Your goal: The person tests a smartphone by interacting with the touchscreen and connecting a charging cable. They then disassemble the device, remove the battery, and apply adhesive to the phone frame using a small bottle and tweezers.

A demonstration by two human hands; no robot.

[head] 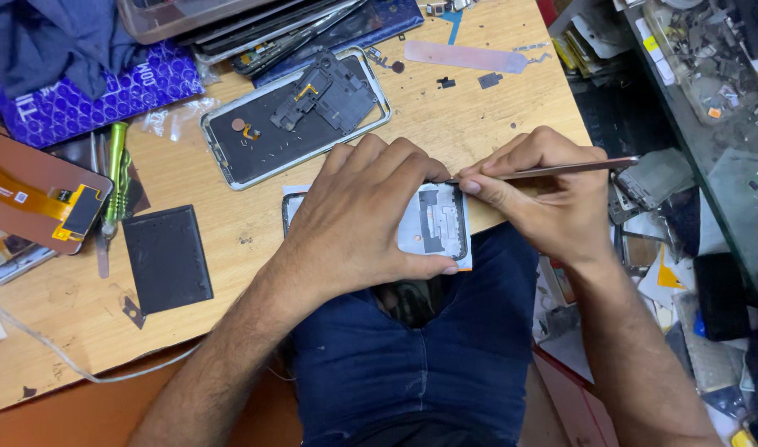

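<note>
Two hands on an opened phone (pixel 435 222) at the wooden table's (pixel 246 240) near edge: left hand (pixel 362 215) clamps it flat, right hand (pixel 544 194) pinches tweezers (pixel 561 170) at its top edge. Beyond the phone: another phone frame (pixel 296 116); left: black battery (pixel 167 258). Cluttered parts shelf (pixel 693 83) to its right.

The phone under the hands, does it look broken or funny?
Yes. The phone lies opened, insides showing, jutting past the table edge. The left hand presses it; the right hand pokes it with a metal tool.
</note>
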